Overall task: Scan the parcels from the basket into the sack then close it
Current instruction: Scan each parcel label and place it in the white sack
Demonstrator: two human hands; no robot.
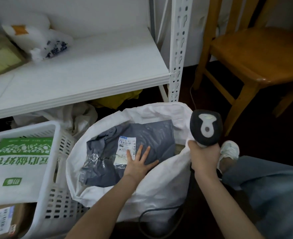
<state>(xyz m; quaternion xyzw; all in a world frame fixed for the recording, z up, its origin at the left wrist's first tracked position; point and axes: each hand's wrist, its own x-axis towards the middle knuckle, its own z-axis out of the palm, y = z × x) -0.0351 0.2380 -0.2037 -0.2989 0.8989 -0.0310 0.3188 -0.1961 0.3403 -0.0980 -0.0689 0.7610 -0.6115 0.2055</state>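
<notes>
Squarely in the mouth of the white sack (159, 192) lies a dark grey plastic mailer parcel (152, 135). It is crumpled and glossy along its 8 o'clock side, and a white shipping label (127, 145) printed with barcodes is stuck near its middle. The sack stands open on the dark floor with its rim rolled outward, and the grey parcel is the only thing seen inside it.

At 9 o'clock from the sack, touching its side, a white slotted plastic basket (61, 195) holds a white and green bagged parcel (19, 169) with large green characters. A brown cardboard box (18, 219) with a label lies at that parcel's 6 o'clock, cut by the frame edge.

The left hand (138, 163) rests flat on the grey parcel's 5 o'clock part, fingers straight and spread, with fingertips touching the label's lower edge. The right hand (204, 156) is at 3 o'clock from the parcel, at the sack's rim. Its fingers curl round the handle of a black-headed barcode scanner (206, 126), whose head rises at 12 o'clock from the fist. The sack's cloth bunches against this hand, but whether it is pinched too I cannot tell. A black cable (159, 210) crosses the sack's front.

A white metal shelf (90, 71) stands at 11 o'clock and a wooden chair (256, 54) at 2 o'clock.
</notes>
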